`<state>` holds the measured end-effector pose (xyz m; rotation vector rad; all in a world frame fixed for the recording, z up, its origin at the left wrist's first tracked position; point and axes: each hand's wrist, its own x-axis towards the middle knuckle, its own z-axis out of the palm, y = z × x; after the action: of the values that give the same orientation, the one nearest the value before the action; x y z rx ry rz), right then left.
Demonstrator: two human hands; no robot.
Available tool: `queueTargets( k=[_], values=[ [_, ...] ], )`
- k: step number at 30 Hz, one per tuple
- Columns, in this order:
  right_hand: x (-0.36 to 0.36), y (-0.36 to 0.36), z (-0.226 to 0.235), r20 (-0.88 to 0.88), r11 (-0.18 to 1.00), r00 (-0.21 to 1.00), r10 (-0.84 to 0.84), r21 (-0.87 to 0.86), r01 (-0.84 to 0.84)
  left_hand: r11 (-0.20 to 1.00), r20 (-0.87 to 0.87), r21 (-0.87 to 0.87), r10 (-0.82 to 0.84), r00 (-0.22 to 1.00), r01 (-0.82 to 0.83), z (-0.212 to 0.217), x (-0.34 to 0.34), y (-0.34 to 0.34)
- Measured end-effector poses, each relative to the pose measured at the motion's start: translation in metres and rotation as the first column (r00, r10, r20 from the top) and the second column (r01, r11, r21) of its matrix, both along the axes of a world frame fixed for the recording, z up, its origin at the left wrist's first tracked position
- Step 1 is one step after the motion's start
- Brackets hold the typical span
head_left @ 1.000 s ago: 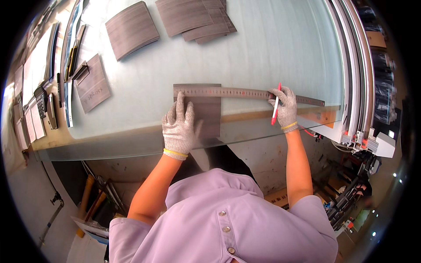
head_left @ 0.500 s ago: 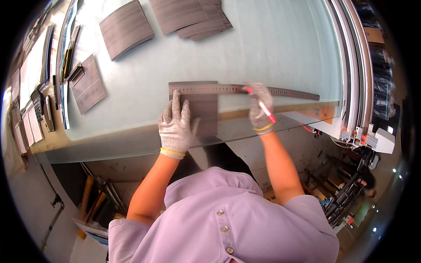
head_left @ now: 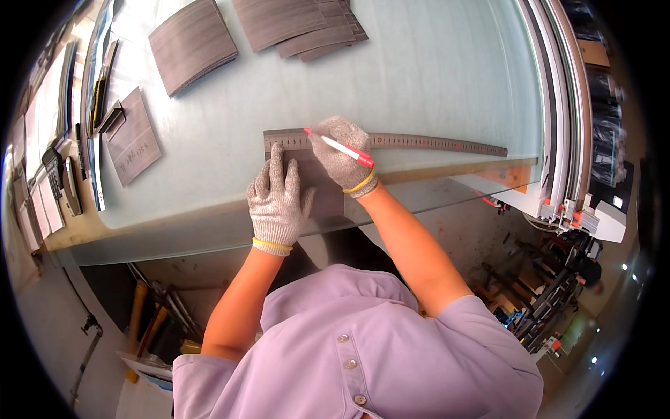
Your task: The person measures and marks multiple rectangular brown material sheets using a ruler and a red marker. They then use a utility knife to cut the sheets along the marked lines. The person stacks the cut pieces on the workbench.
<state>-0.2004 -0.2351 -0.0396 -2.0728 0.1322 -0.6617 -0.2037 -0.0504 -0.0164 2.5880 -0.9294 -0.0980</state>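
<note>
While both gloved hands work at the near edge of the pale glass worktop (head_left: 433,84), the left hand (head_left: 277,202) lies flat with fingers spread wide on a dark grey sheet (head_left: 324,199), pinning it down and gripping nothing. That sheet sits just inside the near edge, left of its middle, its far side tucked under a long metal ruler (head_left: 426,142) running left to right. It looks thin, light and rather stiff, likely to slide on smooth glass, so a flat press on its middle seems the soundest hold; to lift it, its free near edge would serve best. The right hand (head_left: 342,155) is closed around a red-and-white pen (head_left: 340,147), tip at the ruler's left part, the hand resting on ruler and sheet together. The ruler looks rigid and slim, apt to skid unless pressed.

Farther off, toward the left edge, a smaller grey sheet (head_left: 131,136) bears a faint handwritten mark, with a dark clip (head_left: 110,117) at its corner. Flat cards (head_left: 35,202) and narrow dark tools lie beside that edge. Near the far left corner lies a curved grey ribbed panel (head_left: 192,43); a stack of similar panels (head_left: 300,24) sits along the far edge. An orange patch (head_left: 513,174) shows at the near right corner.
</note>
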Motion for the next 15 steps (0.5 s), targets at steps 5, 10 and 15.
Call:
queueTargets(
  k=[5,10,15],
  values=[
    [0.0012,-0.0002,-0.0007,0.008,0.999,1.000,0.023,-0.044,-0.023,1.000,-0.005,0.006,-0.001,1.000,0.002,0.0001,0.0003,0.0006],
    [0.0010,0.0003,0.0003,0.002,0.998,1.000,0.016,-0.065,-0.016,1.000,-0.006,0.003,-0.002,1.000,0.002,0.0007,0.0003,-0.0001],
    [0.0002,-0.0010,-0.0003,0.000,0.998,1.000,0.030,-0.059,-0.030,1.000,0.007,0.003,-0.005,1.000,0.005,0.0003,0.0006,-0.0001]
  ],
)
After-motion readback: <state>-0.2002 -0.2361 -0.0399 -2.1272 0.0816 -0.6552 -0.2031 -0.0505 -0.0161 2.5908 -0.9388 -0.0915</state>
